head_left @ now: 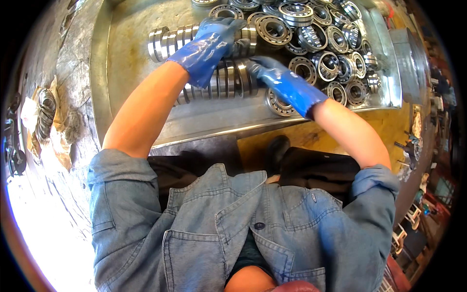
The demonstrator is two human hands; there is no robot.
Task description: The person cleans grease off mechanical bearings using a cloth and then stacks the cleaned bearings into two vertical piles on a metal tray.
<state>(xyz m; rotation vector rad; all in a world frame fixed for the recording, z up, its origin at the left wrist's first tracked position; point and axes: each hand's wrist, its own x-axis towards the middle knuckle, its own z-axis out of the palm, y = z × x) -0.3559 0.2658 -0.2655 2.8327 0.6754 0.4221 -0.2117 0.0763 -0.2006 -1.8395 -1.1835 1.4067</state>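
Bearing rows: two rows of steel roller bearings stand on edge, side by side like coins. The upper row (pixel 168 43) and the lower row (pixel 226 80) lie in the middle of the tray. Packed close, they lean on each other, so I think that stops them rolling away.
Left hand: the left hand (pixel 216 39) wears a blue rubber glove. It lies over the right end of the upper row. Its fingers (pixel 238 30) curl down on the rings, holding them together.
Right hand: the right hand (pixel 275 75), gloved in blue too, is at the right end of the lower row. Its fingers (pixel 255 63) are bent and touch the last rings. I cannot tell if they grip one.
Loose bearings: many more bearings (pixel 321 48) lie flat in a heap at the far right, some stacked up.
Tray: a big shallow metal tray (pixel 126 68) with raised edges holds them all. It looks wet or oily.
Bench: the tray sits on a grey bench (pixel 73 73).
Side: more rings in crumpled paper (pixel 46 112) lie to the left.
Room: a workshop with a yellow floor (pixel 384 126).
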